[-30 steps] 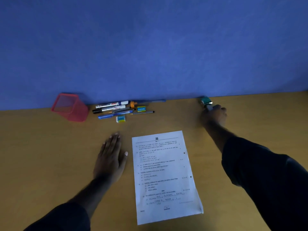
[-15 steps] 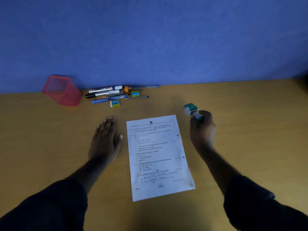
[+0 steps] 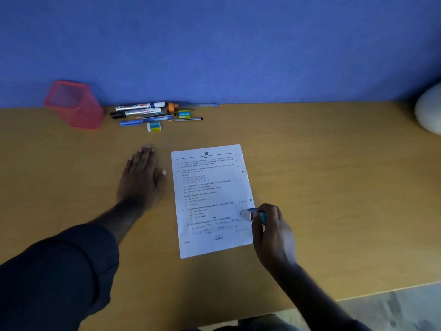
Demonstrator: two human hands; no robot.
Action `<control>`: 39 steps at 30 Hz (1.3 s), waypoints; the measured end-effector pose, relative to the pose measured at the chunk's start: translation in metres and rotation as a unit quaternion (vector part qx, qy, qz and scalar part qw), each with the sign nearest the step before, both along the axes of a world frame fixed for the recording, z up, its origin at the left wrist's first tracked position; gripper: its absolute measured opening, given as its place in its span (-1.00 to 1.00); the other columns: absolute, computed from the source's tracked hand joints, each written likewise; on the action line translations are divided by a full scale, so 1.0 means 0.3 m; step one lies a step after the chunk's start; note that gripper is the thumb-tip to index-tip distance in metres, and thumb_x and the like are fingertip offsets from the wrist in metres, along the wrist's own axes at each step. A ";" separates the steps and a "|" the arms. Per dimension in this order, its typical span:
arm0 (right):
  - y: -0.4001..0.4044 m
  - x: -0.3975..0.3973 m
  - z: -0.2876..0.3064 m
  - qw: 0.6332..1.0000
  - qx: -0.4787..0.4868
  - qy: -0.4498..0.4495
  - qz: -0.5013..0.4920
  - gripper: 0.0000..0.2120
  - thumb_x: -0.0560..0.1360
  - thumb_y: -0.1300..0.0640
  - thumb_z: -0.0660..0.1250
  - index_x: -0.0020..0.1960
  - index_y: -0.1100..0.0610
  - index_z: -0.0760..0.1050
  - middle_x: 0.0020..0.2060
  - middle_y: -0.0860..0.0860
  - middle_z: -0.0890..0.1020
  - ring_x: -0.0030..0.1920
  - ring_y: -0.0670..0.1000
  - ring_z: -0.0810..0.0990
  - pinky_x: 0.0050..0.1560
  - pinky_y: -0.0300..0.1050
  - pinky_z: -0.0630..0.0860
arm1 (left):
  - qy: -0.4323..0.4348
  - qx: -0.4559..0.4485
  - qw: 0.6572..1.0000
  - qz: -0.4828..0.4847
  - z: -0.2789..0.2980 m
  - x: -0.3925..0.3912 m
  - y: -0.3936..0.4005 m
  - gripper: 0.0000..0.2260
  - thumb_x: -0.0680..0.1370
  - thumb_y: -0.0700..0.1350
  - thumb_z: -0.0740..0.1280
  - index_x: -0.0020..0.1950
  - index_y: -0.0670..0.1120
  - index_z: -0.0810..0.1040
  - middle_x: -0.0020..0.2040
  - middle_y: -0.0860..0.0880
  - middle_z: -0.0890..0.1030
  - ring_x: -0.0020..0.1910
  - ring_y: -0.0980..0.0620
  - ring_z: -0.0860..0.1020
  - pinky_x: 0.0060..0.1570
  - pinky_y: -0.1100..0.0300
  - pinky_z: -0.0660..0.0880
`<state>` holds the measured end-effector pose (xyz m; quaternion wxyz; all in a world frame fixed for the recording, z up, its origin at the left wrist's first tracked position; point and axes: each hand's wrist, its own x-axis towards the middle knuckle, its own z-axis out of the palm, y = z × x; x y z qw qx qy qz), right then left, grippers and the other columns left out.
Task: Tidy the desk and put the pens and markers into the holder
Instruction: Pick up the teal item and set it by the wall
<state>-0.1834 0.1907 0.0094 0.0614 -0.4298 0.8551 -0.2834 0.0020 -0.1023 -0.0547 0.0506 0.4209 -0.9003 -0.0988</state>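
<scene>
Pens and markers (image 3: 145, 113) lie in a loose bundle at the upper left of the frame, close against the blue wall (image 3: 214, 44), on the wooden surface (image 3: 334, 175). I can make out two white-barrelled markers, a blue pen (image 3: 133, 123) at the near edge of the bundle, a thin dark pen (image 3: 188, 119) pointing right, and something orange (image 3: 172, 107) at the back. Two small erasers sit with them: a green-and-yellow one (image 3: 184, 114) to the right of the markers, and a white-and-blue one (image 3: 154, 126) just in front of the blue pen. Left of the bundle, near it, the red mesh holder (image 3: 76, 106) stands upright.

In the middle of the frame a printed sheet of paper (image 3: 212, 199) lies flat, slightly turned. My left hand (image 3: 140, 180) rests palm-down on the surface just left of the sheet, apart from it, fingers (image 3: 140, 158) stretched out flat and holding nothing. My right hand (image 3: 272, 232) is at the sheet's lower right edge, its fingers curled around a small teal-and-white object (image 3: 253, 214) that pokes out over the paper; it is blurred, so I cannot tell what it is. Dark sleeves cover both forearms. At the right edge of the frame a pale rounded object (image 3: 429, 111) sits on the surface, partly cut off.
</scene>
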 end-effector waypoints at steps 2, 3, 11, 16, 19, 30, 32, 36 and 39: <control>0.014 0.016 0.003 0.999 0.027 0.029 -0.002 -0.87 0.56 0.06 0.18 0.01 0.10 0.42 -0.17 0.04 0.56 -0.36 0.09 0.50 -0.45 -0.11 0.41 | 0.000 0.000 1.000 0.001 0.003 -0.002 0.003 -0.38 0.60 0.14 -0.02 0.59 -0.16 0.12 0.61 -0.14 0.13 0.59 -0.12 0.09 0.56 -0.02 0.00; 0.020 0.023 0.003 0.998 0.041 0.044 -0.006 -0.90 0.55 0.08 0.20 -0.02 0.10 0.43 -0.21 0.05 0.55 -0.39 0.10 0.48 -0.47 -0.10 0.41 | -0.001 0.000 1.000 0.001 0.002 -0.002 0.004 -0.37 0.60 0.14 -0.03 0.59 -0.16 0.12 0.62 -0.14 0.13 0.59 -0.12 0.09 0.56 -0.02 0.00; 0.045 0.061 0.007 0.993 0.066 0.098 -0.014 -0.86 0.51 0.17 0.34 -0.17 0.14 0.41 -0.34 0.04 0.49 -0.47 0.08 0.39 -0.50 -0.13 0.31 | 0.001 -0.003 1.000 -0.004 -0.008 0.001 0.002 -0.37 0.60 0.15 -0.04 0.59 -0.18 0.13 0.61 -0.15 0.14 0.59 -0.13 0.10 0.55 -0.03 -0.01; 0.047 0.081 -0.035 0.988 0.119 0.103 -0.004 -0.87 0.49 0.17 0.25 -0.18 0.12 0.31 -0.36 0.05 0.45 -0.50 0.10 0.38 -0.55 -0.10 0.31 | 0.003 -0.006 1.000 -0.008 -0.006 0.003 0.004 -0.38 0.61 0.14 -0.04 0.60 -0.16 0.10 0.61 -0.15 0.14 0.59 -0.13 0.09 0.56 -0.04 0.00; 0.026 0.067 -0.032 0.986 0.137 0.093 -0.007 -0.83 0.46 0.20 0.31 -0.20 0.14 0.32 -0.38 0.05 0.43 -0.52 0.11 0.34 -0.57 -0.12 0.23 | -0.001 -0.008 1.000 -0.011 -0.005 0.004 0.004 -0.39 0.62 0.14 -0.03 0.60 -0.15 0.09 0.62 -0.15 0.12 0.59 -0.13 0.08 0.56 -0.05 0.01; 0.014 0.063 -0.026 0.988 0.143 0.064 -0.008 -0.90 0.50 0.14 0.16 -0.17 0.13 0.30 -0.35 0.05 0.44 -0.51 0.11 0.38 -0.56 -0.09 0.34 | -0.004 -0.002 1.000 -0.011 -0.015 0.002 -0.002 -0.38 0.62 0.13 -0.02 0.59 -0.18 0.11 0.61 -0.17 0.14 0.58 -0.15 0.10 0.56 -0.06 0.02; 0.029 0.072 -0.024 0.989 0.136 0.064 -0.003 -0.88 0.51 0.10 0.11 -0.17 0.12 0.29 -0.35 0.04 0.44 -0.51 0.11 0.38 -0.57 -0.09 0.33 | -0.004 -0.001 1.000 -0.009 -0.015 0.003 -0.001 -0.38 0.61 0.14 -0.03 0.59 -0.17 0.10 0.61 -0.17 0.14 0.58 -0.15 0.10 0.56 -0.07 0.02; 0.014 0.062 -0.016 0.988 0.145 0.049 0.004 -0.89 0.52 0.15 0.19 -0.15 0.12 0.29 -0.33 0.05 0.44 -0.49 0.13 0.38 -0.54 -0.08 0.35 | -0.007 0.000 1.000 -0.009 -0.011 0.001 0.000 -0.38 0.61 0.15 -0.04 0.60 -0.16 0.09 0.61 -0.15 0.12 0.59 -0.13 0.08 0.56 -0.05 0.00; -0.011 0.031 0.019 0.990 0.144 -0.010 0.006 -0.88 0.54 0.14 0.21 -0.13 0.10 0.28 -0.26 0.01 0.48 -0.39 0.13 0.42 -0.44 -0.09 0.34 | -0.009 0.003 1.000 -0.005 -0.003 0.002 0.003 -0.37 0.60 0.15 -0.06 0.60 -0.15 0.08 0.62 -0.14 0.11 0.59 -0.12 0.07 0.56 -0.05 0.00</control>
